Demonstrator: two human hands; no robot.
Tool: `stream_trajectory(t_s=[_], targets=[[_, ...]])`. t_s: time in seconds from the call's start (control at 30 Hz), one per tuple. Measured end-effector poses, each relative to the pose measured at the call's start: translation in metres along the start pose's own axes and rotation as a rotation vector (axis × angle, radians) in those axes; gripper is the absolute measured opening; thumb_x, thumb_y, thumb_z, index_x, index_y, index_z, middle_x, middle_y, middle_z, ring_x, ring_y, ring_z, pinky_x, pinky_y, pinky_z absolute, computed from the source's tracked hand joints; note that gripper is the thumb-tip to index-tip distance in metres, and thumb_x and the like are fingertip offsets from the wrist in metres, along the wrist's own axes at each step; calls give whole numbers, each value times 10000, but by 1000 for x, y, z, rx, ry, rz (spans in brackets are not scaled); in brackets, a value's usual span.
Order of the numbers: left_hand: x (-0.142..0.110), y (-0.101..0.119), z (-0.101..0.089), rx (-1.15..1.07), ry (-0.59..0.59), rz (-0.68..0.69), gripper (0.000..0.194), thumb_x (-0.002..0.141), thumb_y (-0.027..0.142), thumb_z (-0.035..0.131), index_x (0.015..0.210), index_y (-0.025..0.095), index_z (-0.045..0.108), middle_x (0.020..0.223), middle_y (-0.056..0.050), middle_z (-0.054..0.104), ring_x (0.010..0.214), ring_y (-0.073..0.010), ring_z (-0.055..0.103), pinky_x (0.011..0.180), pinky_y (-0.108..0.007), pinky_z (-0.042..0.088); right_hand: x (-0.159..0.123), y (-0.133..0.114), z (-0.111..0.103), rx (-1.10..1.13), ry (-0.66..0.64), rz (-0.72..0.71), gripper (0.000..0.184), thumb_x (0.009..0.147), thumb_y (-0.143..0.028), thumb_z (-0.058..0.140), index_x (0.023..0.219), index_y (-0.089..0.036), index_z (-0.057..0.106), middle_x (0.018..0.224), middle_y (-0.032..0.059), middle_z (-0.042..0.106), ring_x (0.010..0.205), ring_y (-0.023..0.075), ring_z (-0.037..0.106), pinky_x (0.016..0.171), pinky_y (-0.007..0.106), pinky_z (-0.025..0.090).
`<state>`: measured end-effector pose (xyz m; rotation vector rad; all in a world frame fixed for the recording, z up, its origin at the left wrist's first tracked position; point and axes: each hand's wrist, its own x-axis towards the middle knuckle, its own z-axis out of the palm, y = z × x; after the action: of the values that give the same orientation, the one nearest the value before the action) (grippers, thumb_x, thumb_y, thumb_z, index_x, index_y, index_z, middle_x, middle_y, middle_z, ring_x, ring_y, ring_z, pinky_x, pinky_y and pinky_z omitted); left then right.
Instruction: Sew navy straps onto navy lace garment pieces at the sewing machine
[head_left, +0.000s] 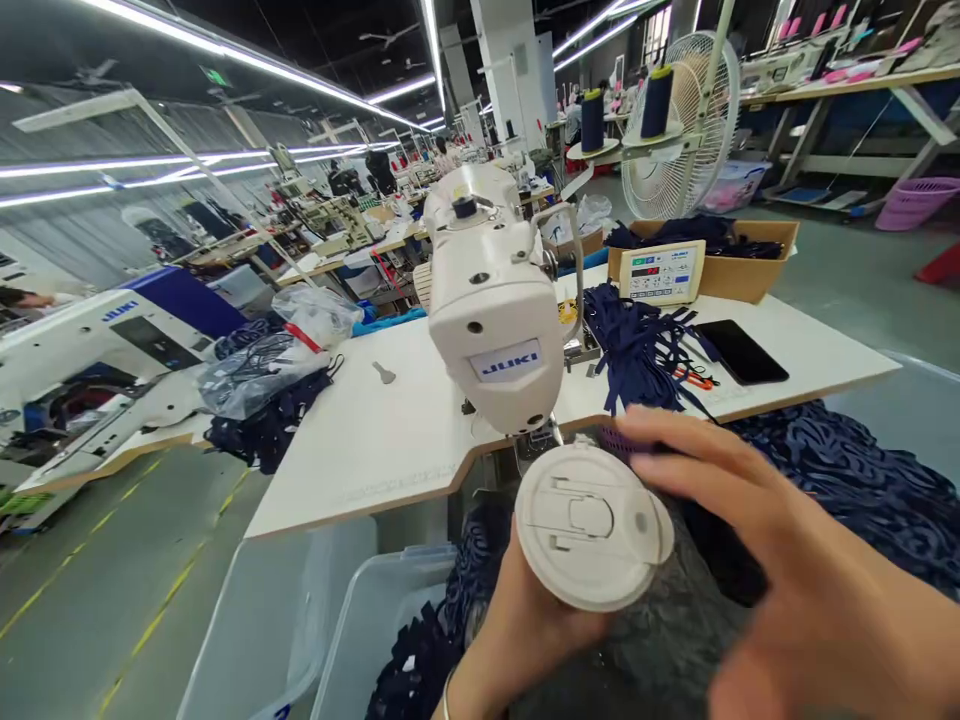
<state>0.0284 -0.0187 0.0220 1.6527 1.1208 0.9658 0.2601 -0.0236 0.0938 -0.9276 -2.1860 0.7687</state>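
A tumbler with a round white lid (559,555) is upright in front of me, seen from above, and the lid hides most of its body. Around its side, below the lid, my left hand (517,625) is wrapped. My right hand (757,520) is just right of the lid, fingers apart and partly blurred, holding nothing; its fingertips are close to the lid's edge. Behind the tumbler is a white JUKI sewing machine (491,300) on a white sewing table (360,430).
Navy fabric strips (630,340), orange-handled snips (694,378) and a black phone (742,350) lie right of the machine. Beyond are a control panel (662,272) and a cardboard box (757,280). Clear plastic bins (277,600) are below left; dark fabric (855,480) is at right.
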Motion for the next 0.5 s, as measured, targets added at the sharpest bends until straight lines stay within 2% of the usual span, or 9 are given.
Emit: stream_trajectory(t_s=[0.07, 0.1, 0.23, 0.3, 0.4, 0.5], targets=[[-1, -2, 3, -40, -10, -6, 945, 628, 356, 840, 1422, 253, 338, 1374, -118, 535, 1305, -354, 479, 1104, -520, 415, 17, -1, 8, -89, 101, -21, 1093, 476, -558, 896, 1448, -381, 429, 1516, 57, 405, 1370, 436, 360, 1090, 573, 391], [-2, -3, 5, -65, -26, -12, 978, 621, 353, 852, 1433, 243, 317, 1396, -127, 513, 1309, -355, 474, 1106, -520, 410, 24, 0, 13, -126, 111, -34, 1086, 490, -563, 895, 1450, -378, 423, 1539, 63, 367, 1372, 429, 361, 1103, 569, 374], [-3, -6, 6, -123, -73, 13, 981, 650, 318, 844, 1449, 232, 281, 1444, -143, 462, 1296, -336, 491, 1102, -504, 413, 35, 5, 24, -126, 83, -77, 901, 663, -506, 827, 1447, -443, 387, 1565, 18, 319, 1365, 360, 402, 1100, 506, 404], [-2, -5, 7, -117, -62, 38, 959, 667, 280, 825, 1449, 235, 271, 1462, -141, 439, 1301, -327, 486, 1113, -507, 395, 32, 6, 20, -30, 158, -61, 861, 678, -504, 816, 1431, -451, 401, 1548, 7, 348, 1361, 356, 410, 1097, 491, 416], [-3, -2, 6, -75, -47, 57, 936, 667, 247, 810, 1443, 239, 288, 1444, -130, 458, 1280, -320, 505, 1109, -512, 394, 27, 5, 10, 179, 313, 97, 767, 680, -614, 772, 1370, -436, 488, 1461, 32, 479, 1306, 384, 475, 1046, 500, 472], [-6, 6, -2, -44, -62, 103, 983, 618, 206, 831, 1446, 263, 304, 1404, -105, 502, 1228, -311, 548, 1071, -488, 447, 28, 5, 3, 469, 525, 228, 661, 754, -767, 551, 1313, -416, 561, 1410, 40, 542, 1256, 410, 520, 975, 535, 524]])
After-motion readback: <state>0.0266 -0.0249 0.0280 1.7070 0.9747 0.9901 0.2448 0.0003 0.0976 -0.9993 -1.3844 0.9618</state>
